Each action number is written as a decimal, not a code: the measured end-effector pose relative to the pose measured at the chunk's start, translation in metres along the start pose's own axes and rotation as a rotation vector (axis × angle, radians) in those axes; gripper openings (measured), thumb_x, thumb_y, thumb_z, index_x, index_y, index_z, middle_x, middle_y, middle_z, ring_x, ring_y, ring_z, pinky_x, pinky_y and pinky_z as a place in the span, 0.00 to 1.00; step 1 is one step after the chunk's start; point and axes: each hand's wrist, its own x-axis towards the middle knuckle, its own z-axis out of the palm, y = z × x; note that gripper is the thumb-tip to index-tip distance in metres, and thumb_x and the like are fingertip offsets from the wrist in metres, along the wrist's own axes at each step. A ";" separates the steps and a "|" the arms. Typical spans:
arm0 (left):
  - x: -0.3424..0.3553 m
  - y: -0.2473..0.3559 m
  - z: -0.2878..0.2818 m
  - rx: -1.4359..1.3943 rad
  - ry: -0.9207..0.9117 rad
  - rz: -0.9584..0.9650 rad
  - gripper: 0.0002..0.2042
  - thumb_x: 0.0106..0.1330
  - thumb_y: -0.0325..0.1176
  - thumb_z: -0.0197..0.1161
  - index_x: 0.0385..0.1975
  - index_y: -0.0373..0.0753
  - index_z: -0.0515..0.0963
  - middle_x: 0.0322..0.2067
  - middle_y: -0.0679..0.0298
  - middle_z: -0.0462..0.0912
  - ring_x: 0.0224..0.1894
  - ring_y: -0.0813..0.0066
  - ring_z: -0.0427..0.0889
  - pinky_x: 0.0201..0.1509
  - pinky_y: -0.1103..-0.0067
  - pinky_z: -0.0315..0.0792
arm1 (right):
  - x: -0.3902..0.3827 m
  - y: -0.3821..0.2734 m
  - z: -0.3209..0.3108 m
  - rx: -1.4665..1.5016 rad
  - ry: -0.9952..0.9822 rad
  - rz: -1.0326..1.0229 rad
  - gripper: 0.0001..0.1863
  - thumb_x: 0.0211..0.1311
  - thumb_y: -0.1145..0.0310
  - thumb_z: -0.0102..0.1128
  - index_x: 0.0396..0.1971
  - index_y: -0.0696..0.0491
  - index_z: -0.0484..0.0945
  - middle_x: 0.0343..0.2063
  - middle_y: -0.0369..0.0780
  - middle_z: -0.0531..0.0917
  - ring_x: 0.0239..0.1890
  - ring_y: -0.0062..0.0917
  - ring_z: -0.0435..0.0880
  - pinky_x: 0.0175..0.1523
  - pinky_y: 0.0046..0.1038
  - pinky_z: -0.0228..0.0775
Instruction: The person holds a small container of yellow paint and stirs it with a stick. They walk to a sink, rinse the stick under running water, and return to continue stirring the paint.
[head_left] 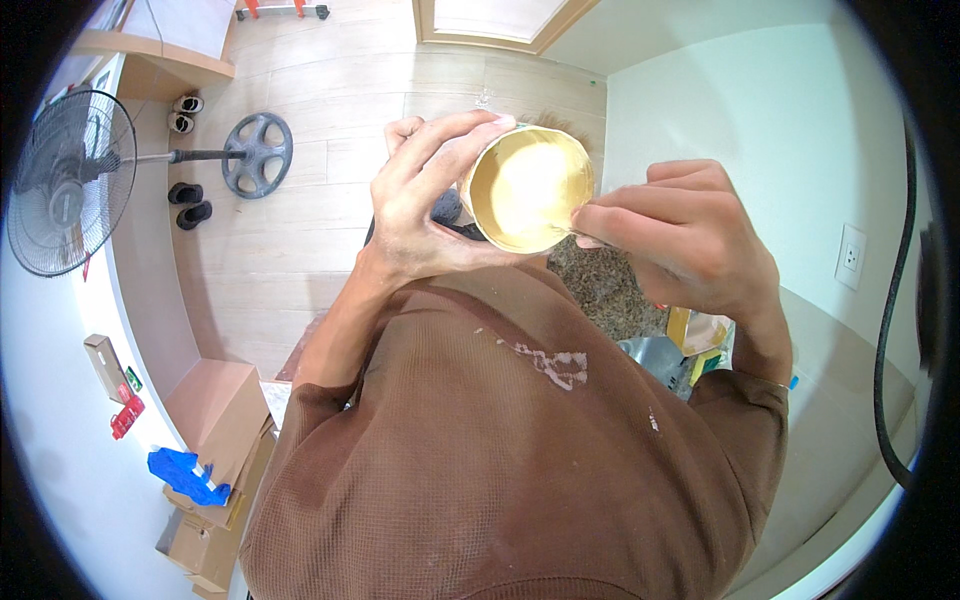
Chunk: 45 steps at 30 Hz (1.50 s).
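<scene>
A round can [487,190] with a gold-coloured inside is held up in front of my chest, its open mouth turned toward me. My left hand [420,190] grips it from the left, fingers over the far side and thumb along the near side. At the can's right rim, the fingers of my right hand [690,225] are pinched together. Something thin shows between those fingertips by the rim, but its kind is too small to tell. Bright glare covers much of the can's inside, so any contents are unclear.
On the left stand a fan [70,190] and its round base [257,155]. Shoes [190,205] lie by the wall, and cardboard boxes [215,415] sit lower left, near a blue cloth-like item [190,475]. A speckled countertop [600,285] and a wall outlet [850,255] are on the right.
</scene>
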 end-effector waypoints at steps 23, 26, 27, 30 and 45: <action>0.008 0.002 -0.006 -0.007 -0.052 -0.022 0.47 0.32 0.48 0.90 0.57 0.31 0.81 0.50 0.52 0.87 0.55 0.58 0.85 0.61 0.68 0.72 | 0.010 0.009 0.004 -0.063 0.217 -0.010 0.12 0.49 0.79 0.69 0.36 0.52 0.85 0.29 0.37 0.86 0.23 0.30 0.84 0.26 0.28 0.75; 0.007 -0.002 -0.002 -0.012 0.013 -0.010 0.45 0.31 0.50 0.89 0.55 0.35 0.82 0.51 0.57 0.87 0.51 0.66 0.86 0.51 0.72 0.66 | 0.014 0.005 -0.001 -0.011 0.154 0.086 0.08 0.52 0.78 0.70 0.34 0.53 0.85 0.24 0.39 0.84 0.21 0.31 0.83 0.24 0.27 0.74; 0.008 -0.003 -0.002 0.008 0.013 -0.009 0.45 0.31 0.51 0.88 0.55 0.35 0.82 0.51 0.57 0.87 0.51 0.66 0.86 0.51 0.72 0.66 | 0.014 0.004 0.001 0.013 0.181 0.137 0.06 0.55 0.77 0.70 0.34 0.54 0.85 0.23 0.39 0.84 0.20 0.30 0.83 0.24 0.27 0.73; 0.011 -0.004 -0.004 0.059 0.029 0.001 0.45 0.32 0.52 0.88 0.55 0.35 0.82 0.50 0.57 0.87 0.50 0.67 0.86 0.51 0.73 0.65 | 0.013 -0.001 0.012 0.095 0.249 0.325 0.03 0.60 0.75 0.70 0.32 0.56 0.85 0.19 0.40 0.82 0.16 0.25 0.80 0.22 0.24 0.71; 0.006 -0.004 0.009 -0.016 0.036 -0.043 0.46 0.33 0.53 0.87 0.56 0.33 0.82 0.52 0.54 0.87 0.53 0.63 0.85 0.57 0.72 0.69 | 0.010 -0.009 0.043 0.087 0.433 0.085 0.09 0.55 0.74 0.70 0.38 0.55 0.87 0.31 0.35 0.88 0.24 0.22 0.85 0.28 0.23 0.78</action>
